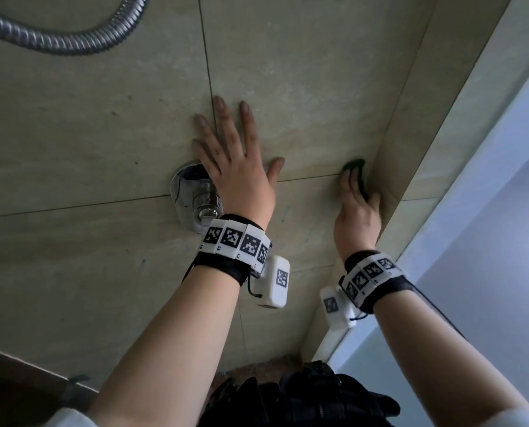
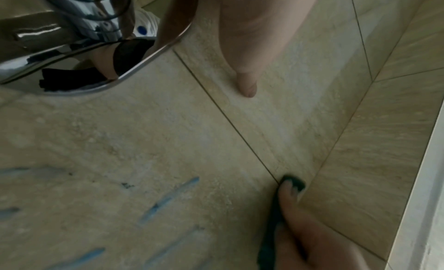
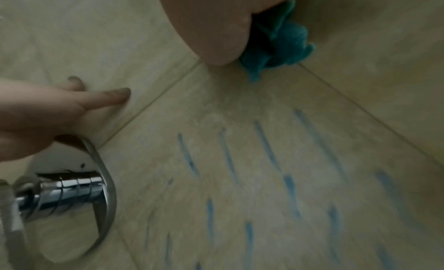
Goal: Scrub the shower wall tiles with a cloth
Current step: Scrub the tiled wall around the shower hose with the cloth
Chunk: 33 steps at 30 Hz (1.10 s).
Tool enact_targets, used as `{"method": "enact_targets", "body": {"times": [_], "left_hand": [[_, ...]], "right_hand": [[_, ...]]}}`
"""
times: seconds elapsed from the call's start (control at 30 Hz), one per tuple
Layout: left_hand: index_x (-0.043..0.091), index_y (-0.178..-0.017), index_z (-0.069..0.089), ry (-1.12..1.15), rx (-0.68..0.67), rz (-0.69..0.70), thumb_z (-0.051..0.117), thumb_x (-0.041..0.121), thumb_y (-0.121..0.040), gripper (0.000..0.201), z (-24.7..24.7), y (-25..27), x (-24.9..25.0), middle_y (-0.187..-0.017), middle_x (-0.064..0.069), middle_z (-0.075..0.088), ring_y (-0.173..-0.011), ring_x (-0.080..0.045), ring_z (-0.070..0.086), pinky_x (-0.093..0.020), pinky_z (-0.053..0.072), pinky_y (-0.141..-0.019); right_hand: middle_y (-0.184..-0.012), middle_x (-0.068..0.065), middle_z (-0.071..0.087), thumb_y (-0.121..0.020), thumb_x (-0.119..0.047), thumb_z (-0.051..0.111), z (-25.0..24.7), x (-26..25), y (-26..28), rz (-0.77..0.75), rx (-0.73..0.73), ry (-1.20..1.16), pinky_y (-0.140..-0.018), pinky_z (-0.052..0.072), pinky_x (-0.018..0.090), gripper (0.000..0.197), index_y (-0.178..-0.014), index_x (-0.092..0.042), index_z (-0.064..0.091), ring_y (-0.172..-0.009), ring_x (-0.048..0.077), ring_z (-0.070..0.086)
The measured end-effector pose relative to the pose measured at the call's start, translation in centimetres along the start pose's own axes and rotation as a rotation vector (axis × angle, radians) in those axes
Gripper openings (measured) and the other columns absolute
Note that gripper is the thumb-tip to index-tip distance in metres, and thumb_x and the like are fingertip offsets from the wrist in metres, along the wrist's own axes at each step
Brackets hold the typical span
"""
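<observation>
Beige wall tiles (image 1: pixel 303 72) fill the head view. My left hand (image 1: pixel 247 143) lies flat on them with its fingers spread, just above a chrome valve; its thumb (image 2: pixel 247 84) touches the tile. My right hand (image 1: pixel 360 188) holds a bunched dark teal cloth (image 1: pixel 357 166) between fingers and thumb and presses it to the wall by the inner corner. The cloth (image 3: pixel 276 42) bulges out under the palm, and its edge (image 2: pixel 296 182) shows past a fingertip at a grout line. Blue streaks (image 3: pixel 264 150) mark the tile below the cloth.
A chrome valve (image 1: pixel 195 195) on a round plate juts from the wall under my left wrist. A metal shower hose (image 1: pixel 60 41) loops at the top left. The side wall (image 1: pixel 426 134) and a white frame (image 1: pixel 488 149) close in on the right.
</observation>
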<state>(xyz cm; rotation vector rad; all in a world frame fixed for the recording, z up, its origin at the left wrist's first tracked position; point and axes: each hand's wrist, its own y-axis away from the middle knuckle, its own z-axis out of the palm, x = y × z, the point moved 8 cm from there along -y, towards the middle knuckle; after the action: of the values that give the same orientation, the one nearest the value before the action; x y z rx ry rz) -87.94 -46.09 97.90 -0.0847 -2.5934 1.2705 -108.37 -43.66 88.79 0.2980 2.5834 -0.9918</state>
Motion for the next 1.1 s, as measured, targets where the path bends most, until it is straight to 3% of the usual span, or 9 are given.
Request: {"method": "enact_targets", "body": {"times": [0.23,0.37,0.53,0.63,0.83,0.87,0.97,1.03,1.1], "left_hand": [[0.010,-0.152,0.018,-0.023,0.007,-0.010,0.061,0.061,-0.080,0.097,0.0,0.0,0.1,-0.155,-0.024,0.020,-0.140,-0.051,0.018,-0.060,0.019,-0.113],[0.010,-0.152,0.018,-0.013,0.010,-0.008,0.061,0.060,-0.081,0.097,-0.1,-0.1,0.0,-0.155,-0.024,0.019,-0.140,-0.050,0.017,-0.060,0.019,-0.113],[0.010,-0.152,0.019,-0.011,-0.003,-0.010,0.061,0.060,-0.081,0.097,-0.1,0.0,0.0,-0.156,-0.024,0.019,-0.141,-0.050,0.016,-0.060,0.018,-0.113],[0.011,-0.152,0.018,-0.009,-0.015,-0.008,0.060,0.061,-0.081,0.096,-0.1,0.0,-0.1,-0.156,-0.022,0.018,-0.141,-0.049,0.015,-0.059,0.017,-0.114],[0.016,-0.153,0.018,0.024,-0.027,0.018,0.061,0.057,-0.082,0.092,-0.3,0.1,-0.7,-0.158,-0.018,0.017,-0.144,-0.044,0.014,-0.053,0.013,-0.115],[0.016,-0.153,0.019,0.034,-0.021,0.028,0.062,0.055,-0.082,0.091,-0.4,0.2,-0.9,-0.158,-0.017,0.017,-0.144,-0.043,0.014,-0.052,0.013,-0.116],[0.016,-0.153,0.020,0.050,0.003,0.053,0.063,0.051,-0.083,0.089,-0.8,0.3,-1.3,-0.158,-0.016,0.019,-0.144,-0.041,0.016,-0.048,0.016,-0.117],[0.016,-0.152,0.021,0.038,0.013,0.052,0.063,0.052,-0.083,0.089,-1.1,0.5,-1.6,-0.157,-0.017,0.020,-0.144,-0.040,0.017,-0.047,0.017,-0.117],[0.015,-0.152,0.021,0.009,0.012,0.046,0.062,0.055,-0.083,0.090,-1.2,0.6,-2.0,-0.157,-0.018,0.020,-0.144,-0.039,0.017,-0.048,0.016,-0.117]], "right_hand": [[-0.152,-0.005,0.035,-0.082,0.014,0.040,3.2,2.5,3.9,0.085,-0.193,-0.091,-0.095,0.039,0.037,0.073,-0.146,-0.020,0.037,-0.115,0.036,0.041],[-0.148,-0.002,0.040,-0.077,0.018,0.038,0.3,0.2,1.1,-0.048,-0.009,-0.117,-0.086,0.032,0.027,0.074,-0.142,-0.015,0.044,-0.098,0.037,0.052],[-0.151,-0.007,0.036,-0.082,0.013,0.036,-1.6,-0.6,-1.3,-0.050,0.072,-0.092,-0.086,0.039,0.033,0.073,-0.147,-0.019,0.035,-0.107,0.038,0.047],[-0.151,-0.003,0.038,-0.084,0.013,0.037,1.0,1.0,1.1,0.019,-0.032,-0.085,-0.081,0.045,0.039,0.071,-0.148,-0.018,0.034,-0.110,0.041,0.044],[-0.153,-0.005,0.031,-0.084,0.011,0.040,4.8,3.4,5.2,0.029,-0.358,-0.030,-0.094,0.045,0.042,0.072,-0.148,-0.021,0.033,-0.117,0.038,0.041],[-0.152,-0.005,0.035,-0.082,0.013,0.041,4.2,2.9,5.1,-0.006,-0.324,-0.041,-0.092,0.046,0.043,0.073,-0.147,-0.020,0.036,-0.111,0.037,0.044],[-0.141,0.001,0.050,-0.073,0.017,0.044,0.7,-1.0,4.2,-0.303,-0.015,-0.118,-0.079,0.049,0.038,0.071,-0.138,-0.012,0.052,-0.092,0.029,0.044],[-0.139,0.002,0.053,-0.073,0.017,0.047,-0.5,-3.5,3.5,-0.470,0.119,-0.116,-0.078,0.046,0.037,0.068,-0.135,-0.011,0.054,-0.095,0.027,0.044],[-0.139,0.002,0.052,-0.075,0.014,0.048,-0.3,-5.4,2.9,-0.549,0.152,-0.104,-0.077,0.045,0.037,0.066,-0.135,-0.012,0.054,-0.097,0.027,0.044]]}}
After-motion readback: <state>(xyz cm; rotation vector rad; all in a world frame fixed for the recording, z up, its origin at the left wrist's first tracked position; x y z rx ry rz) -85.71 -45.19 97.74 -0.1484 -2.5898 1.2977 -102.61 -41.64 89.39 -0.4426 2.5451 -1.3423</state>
